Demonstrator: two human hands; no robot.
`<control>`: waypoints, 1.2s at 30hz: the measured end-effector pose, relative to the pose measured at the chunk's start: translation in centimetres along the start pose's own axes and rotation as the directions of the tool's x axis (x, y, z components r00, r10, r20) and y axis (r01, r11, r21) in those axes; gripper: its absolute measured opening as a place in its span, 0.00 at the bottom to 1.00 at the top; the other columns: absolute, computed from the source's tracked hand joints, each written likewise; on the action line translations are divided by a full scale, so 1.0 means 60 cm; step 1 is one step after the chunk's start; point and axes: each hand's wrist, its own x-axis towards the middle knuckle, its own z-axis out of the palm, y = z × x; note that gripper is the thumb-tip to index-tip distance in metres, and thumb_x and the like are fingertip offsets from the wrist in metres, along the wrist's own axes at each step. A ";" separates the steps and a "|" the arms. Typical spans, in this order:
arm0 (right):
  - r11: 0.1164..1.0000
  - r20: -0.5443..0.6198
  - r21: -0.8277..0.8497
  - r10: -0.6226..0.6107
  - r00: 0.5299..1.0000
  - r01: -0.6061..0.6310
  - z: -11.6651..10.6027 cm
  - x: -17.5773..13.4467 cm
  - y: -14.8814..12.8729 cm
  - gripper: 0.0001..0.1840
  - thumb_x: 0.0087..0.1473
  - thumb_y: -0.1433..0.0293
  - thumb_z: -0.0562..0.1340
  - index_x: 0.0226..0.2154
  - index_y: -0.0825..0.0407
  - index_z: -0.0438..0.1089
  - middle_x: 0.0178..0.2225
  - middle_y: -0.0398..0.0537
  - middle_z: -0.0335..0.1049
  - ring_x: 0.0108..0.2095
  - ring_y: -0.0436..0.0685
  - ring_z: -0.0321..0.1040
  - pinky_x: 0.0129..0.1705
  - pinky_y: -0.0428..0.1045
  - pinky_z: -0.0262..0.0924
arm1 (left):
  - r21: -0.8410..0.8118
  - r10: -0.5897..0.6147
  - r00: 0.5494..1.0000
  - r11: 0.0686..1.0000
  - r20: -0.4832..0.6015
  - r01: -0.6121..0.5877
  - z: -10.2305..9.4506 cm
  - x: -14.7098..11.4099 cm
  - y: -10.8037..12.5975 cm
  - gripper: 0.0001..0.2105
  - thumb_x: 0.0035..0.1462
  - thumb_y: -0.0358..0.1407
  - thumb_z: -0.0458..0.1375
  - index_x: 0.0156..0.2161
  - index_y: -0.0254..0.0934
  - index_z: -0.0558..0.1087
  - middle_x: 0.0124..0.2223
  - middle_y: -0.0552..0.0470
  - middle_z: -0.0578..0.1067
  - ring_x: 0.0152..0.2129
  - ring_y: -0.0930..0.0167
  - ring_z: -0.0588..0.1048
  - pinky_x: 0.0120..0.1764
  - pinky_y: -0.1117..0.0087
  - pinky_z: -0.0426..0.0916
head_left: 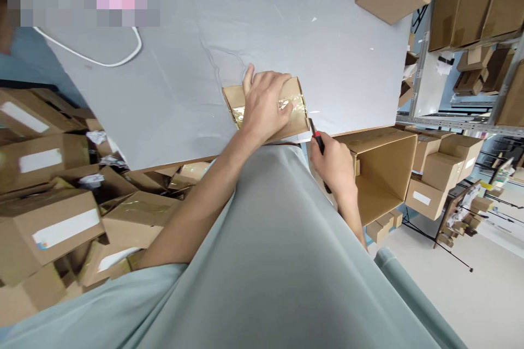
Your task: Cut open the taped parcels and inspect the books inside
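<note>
A left hand (265,99) was spread palm-down over a taped box (293,88); the right hand (334,164) was closed round a cutter (318,140).
The box lay on the worktop (176,87) directly beneath the left hand, long axis running side to side. Its right end was ahead-left of the right hand, just beside the cutter's tip; contact couldn't be told.
</note>
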 end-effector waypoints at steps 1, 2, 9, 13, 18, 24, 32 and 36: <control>0.994 -0.043 0.104 -0.030 0.999 0.034 0.004 0.005 0.014 0.19 0.77 0.59 0.52 0.53 0.46 0.76 0.40 0.51 0.85 0.43 0.64 0.83 0.47 0.52 0.71 | 0.007 0.006 1.000 1.000 -0.016 -0.006 -0.010 -0.004 -0.002 0.21 0.66 0.48 0.63 0.63 0.55 0.74 0.63 0.50 0.78 0.67 0.49 0.69 0.80 0.37 0.41; 0.974 -0.095 0.217 -0.047 0.994 0.067 0.013 0.019 0.028 0.21 0.77 0.57 0.51 0.51 0.46 0.76 0.38 0.49 0.84 0.40 0.62 0.83 0.45 0.51 0.71 | 0.026 0.006 0.999 1.000 -0.038 -0.005 -0.021 -0.010 -0.006 0.19 0.67 0.48 0.62 0.61 0.54 0.75 0.62 0.50 0.78 0.66 0.50 0.70 0.80 0.36 0.43; 0.666 -0.027 0.746 -0.001 1.000 0.021 0.195 0.239 0.060 0.21 0.71 0.51 0.60 0.39 0.52 0.74 0.38 0.46 0.82 0.24 0.49 0.75 0.30 0.44 0.65 | 0.171 -0.069 0.957 0.978 -0.282 0.121 -0.132 -0.075 -0.079 0.12 0.74 0.48 0.52 0.46 0.49 0.77 0.50 0.51 0.82 0.59 0.57 0.77 0.77 0.39 0.52; 0.523 0.113 0.851 -0.096 0.989 -0.046 0.257 0.258 0.014 0.25 0.66 0.46 0.66 0.35 0.51 0.74 0.22 0.41 0.72 0.23 0.53 0.72 0.25 0.45 0.63 | 0.152 -0.106 0.882 0.969 -0.460 0.196 -0.188 -0.110 -0.128 0.21 0.76 0.55 0.47 0.41 0.46 0.75 0.49 0.46 0.82 0.55 0.59 0.79 0.67 0.48 0.68; 0.562 0.034 0.825 -0.151 0.988 0.057 0.229 0.231 0.001 0.25 0.62 0.46 0.68 0.31 0.50 0.72 0.19 0.40 0.70 0.22 0.53 0.70 0.29 0.46 0.65 | 0.161 -0.170 0.858 0.947 -0.485 0.279 -0.186 -0.126 -0.158 0.31 0.75 0.63 0.38 0.48 0.45 0.76 0.54 0.44 0.80 0.57 0.59 0.78 0.64 0.51 0.70; 0.789 -0.215 0.592 -0.046 0.975 0.168 0.138 0.235 0.082 0.23 0.63 0.49 0.65 0.36 0.54 0.77 0.23 0.44 0.75 0.27 0.58 0.74 0.35 0.49 0.67 | 0.113 -0.262 0.893 0.940 -0.365 0.322 -0.069 -0.072 -0.201 0.40 0.72 0.67 0.30 0.51 0.45 0.77 0.53 0.41 0.80 0.57 0.57 0.78 0.66 0.49 0.68; 0.952 -0.369 0.266 -0.045 0.928 0.152 0.075 0.238 0.131 0.25 0.70 0.49 0.59 0.42 0.54 0.78 0.42 0.57 0.80 0.32 0.60 0.77 0.42 0.53 0.68 | -0.064 -0.333 0.924 0.943 -0.189 0.327 -0.016 -0.043 -0.199 0.31 0.72 0.66 0.44 0.57 0.47 0.76 0.60 0.41 0.79 0.60 0.54 0.76 0.66 0.45 0.69; 0.948 -0.367 0.111 -0.241 0.898 0.300 0.032 0.206 0.088 0.28 0.77 0.50 0.49 0.52 0.51 0.75 0.41 0.56 0.80 0.36 0.62 0.78 0.41 0.52 0.66 | -0.070 -0.255 0.959 0.966 -0.125 0.248 -0.067 -0.076 -0.149 0.29 0.70 0.62 0.54 0.66 0.48 0.71 0.69 0.42 0.72 0.67 0.54 0.71 0.67 0.50 0.70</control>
